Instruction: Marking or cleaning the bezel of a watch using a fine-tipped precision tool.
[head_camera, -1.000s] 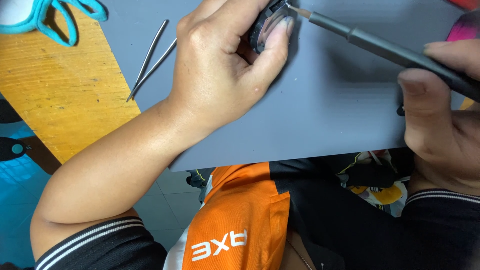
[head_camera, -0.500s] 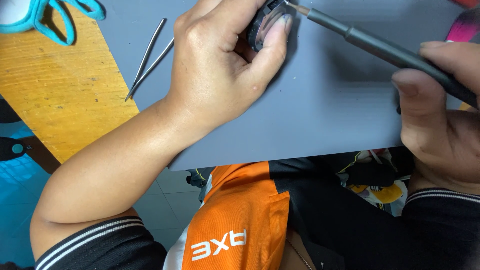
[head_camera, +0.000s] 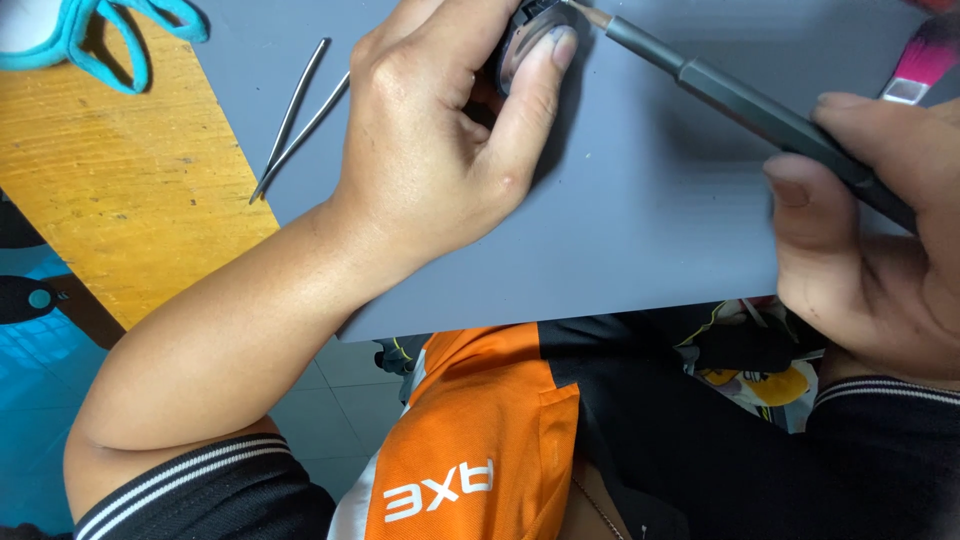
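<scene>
My left hand (head_camera: 440, 150) grips a small round dark object (head_camera: 522, 45) with a shiny face, pressing it onto the grey mat (head_camera: 640, 230) near the top of the view; most of it is hidden by my fingers. My right hand (head_camera: 880, 250) holds a slim dark grey screwdriver (head_camera: 750, 100) like a pen. Its metal tip touches the upper edge of the round object.
Metal tweezers (head_camera: 300, 115) lie on the mat left of my left hand. The mat rests on a yellow wooden table (head_camera: 120, 190). A teal looped object (head_camera: 90, 35) lies at the top left. A pink-handled tool (head_camera: 925, 60) shows at the top right.
My right hand and the screwdriver have shifted very slightly; my left hand keeps its hold on the round object.
</scene>
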